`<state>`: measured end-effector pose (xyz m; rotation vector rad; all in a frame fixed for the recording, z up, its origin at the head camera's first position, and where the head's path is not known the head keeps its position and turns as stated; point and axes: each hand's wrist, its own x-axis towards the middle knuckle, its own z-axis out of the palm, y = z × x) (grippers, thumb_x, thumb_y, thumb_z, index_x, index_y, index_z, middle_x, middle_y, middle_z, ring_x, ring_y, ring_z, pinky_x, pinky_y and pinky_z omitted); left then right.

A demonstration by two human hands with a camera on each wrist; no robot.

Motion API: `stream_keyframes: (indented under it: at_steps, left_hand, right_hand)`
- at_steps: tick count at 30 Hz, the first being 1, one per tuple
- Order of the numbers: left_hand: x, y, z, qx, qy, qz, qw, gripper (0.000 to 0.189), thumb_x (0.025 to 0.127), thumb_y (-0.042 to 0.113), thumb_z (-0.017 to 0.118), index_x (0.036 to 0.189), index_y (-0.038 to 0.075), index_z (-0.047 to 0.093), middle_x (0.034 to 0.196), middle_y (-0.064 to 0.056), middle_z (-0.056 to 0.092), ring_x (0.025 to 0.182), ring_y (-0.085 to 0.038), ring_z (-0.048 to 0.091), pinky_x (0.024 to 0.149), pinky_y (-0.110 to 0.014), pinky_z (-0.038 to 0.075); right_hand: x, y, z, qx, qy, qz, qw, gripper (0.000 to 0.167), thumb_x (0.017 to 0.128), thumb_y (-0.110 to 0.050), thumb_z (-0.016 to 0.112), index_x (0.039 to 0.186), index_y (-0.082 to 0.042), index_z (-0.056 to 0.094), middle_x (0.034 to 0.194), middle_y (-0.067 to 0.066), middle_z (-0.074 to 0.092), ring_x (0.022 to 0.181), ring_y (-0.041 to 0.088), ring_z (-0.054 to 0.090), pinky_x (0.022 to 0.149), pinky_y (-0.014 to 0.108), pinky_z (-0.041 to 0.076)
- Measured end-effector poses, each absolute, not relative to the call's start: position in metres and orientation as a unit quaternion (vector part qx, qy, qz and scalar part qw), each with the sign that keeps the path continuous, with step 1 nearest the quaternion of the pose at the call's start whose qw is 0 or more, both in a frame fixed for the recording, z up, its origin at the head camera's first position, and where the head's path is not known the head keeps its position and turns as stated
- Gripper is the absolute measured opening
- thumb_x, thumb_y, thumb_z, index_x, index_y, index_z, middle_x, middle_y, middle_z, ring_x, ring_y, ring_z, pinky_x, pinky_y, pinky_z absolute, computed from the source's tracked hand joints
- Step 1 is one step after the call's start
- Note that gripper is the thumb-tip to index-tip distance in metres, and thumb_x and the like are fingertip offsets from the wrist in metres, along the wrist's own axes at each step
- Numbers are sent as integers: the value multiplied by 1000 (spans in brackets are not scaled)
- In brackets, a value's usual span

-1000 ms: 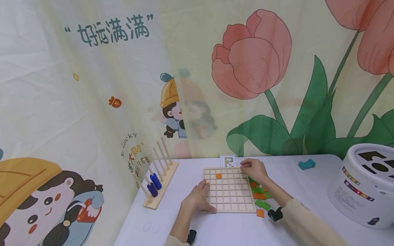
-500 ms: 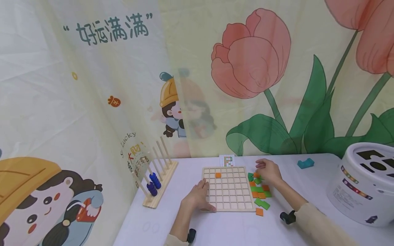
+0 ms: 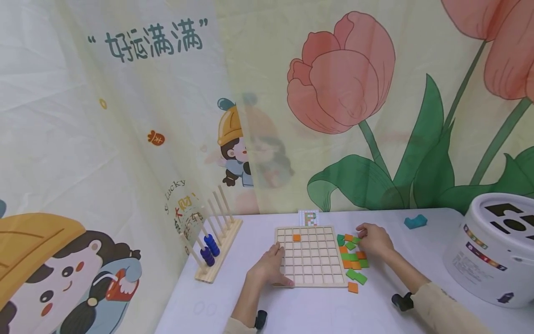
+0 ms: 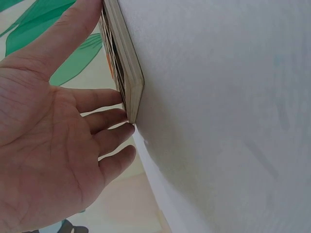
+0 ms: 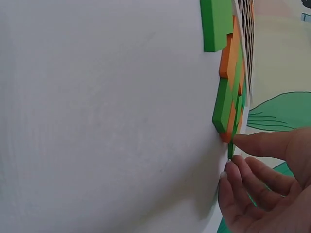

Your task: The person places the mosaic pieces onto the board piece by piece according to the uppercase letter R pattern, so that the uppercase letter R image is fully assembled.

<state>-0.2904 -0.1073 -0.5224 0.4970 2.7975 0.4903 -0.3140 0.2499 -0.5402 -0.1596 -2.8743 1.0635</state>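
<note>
A square wooden grid board (image 3: 315,267) lies on the white table, with one orange tile (image 3: 296,237) in its upper left part. My left hand (image 3: 267,267) rests against the board's left side; in the left wrist view its fairly straight fingers (image 4: 112,138) touch the edge. Right of the board, my right hand (image 3: 376,240) is at the far end of a group of loose green and orange tiles (image 3: 349,256). Between its thumb and fingertips, a thin green tile (image 5: 231,150) shows in the right wrist view, pinched at the group's edge.
A small pattern card (image 3: 309,218) lies behind the board. On the left stands a wooden peg rack (image 3: 223,246) with blue beads. A white bucket (image 3: 488,260) stands at the right, and a teal piece (image 3: 416,221) lies near the back edge.
My right hand has moved right from the board's upper right corner to the far side of the loose tiles, uncovering them. The left hand stays at the board's left edge.
</note>
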Motion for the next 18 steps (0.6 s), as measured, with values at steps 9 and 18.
stream_keyframes:
  at_steps: [9,18]
  left_hand:
    - [-290,-107,-523,169,963,169,128,117,66,44,99,157,-2,41,168,-20,30,155,-37,30,122,-51,35]
    - [-289,-106,-519,175,962,165,126,116,67,44,99,156,-3,41,168,-22,31,154,-38,32,122,-51,35]
  right_hand:
    - [-316,255,-545,-52,-937,341,62,41,80,2,75,119,6,69,92,14,69,81,29,62,67,36,56]
    - [-318,259,-540,-57,-917,390,66,35,84,-1,78,117,8,70,91,12,72,86,29,65,68,34,56]
